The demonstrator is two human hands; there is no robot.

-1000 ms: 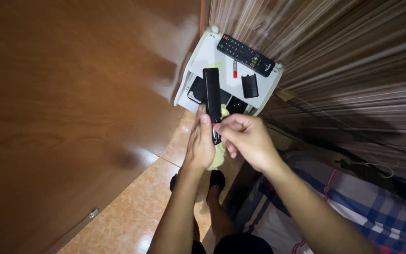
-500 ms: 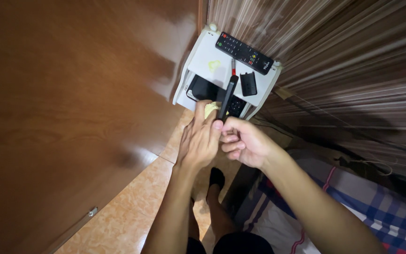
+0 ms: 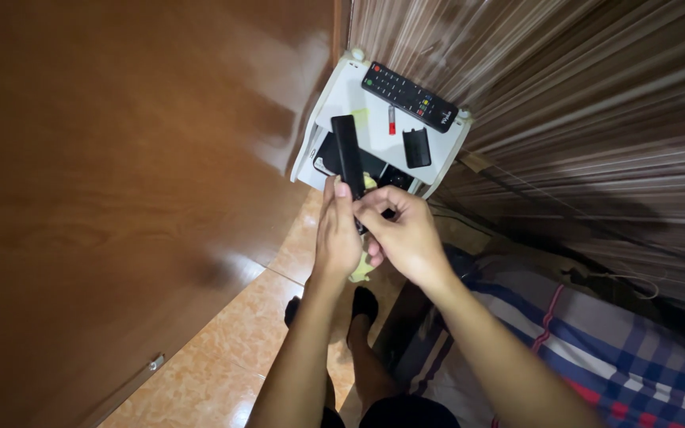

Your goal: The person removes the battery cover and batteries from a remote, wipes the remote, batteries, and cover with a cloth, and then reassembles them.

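Both hands are working a slim black remote (image 3: 348,150): left hand (image 3: 338,238) clasping its lower end, right hand (image 3: 399,234) pinching beside; steady support below seems wise.

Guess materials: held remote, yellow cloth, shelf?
Remote: black, matte, probably hard plastic; straight edges, no glare. Cloth: soft fabric, perhaps microfibre; it bunches under the left hand. Shelf: white, smooth, likely plastic or painted board; rounded corner knobs. Right hand grips the remote's near end.
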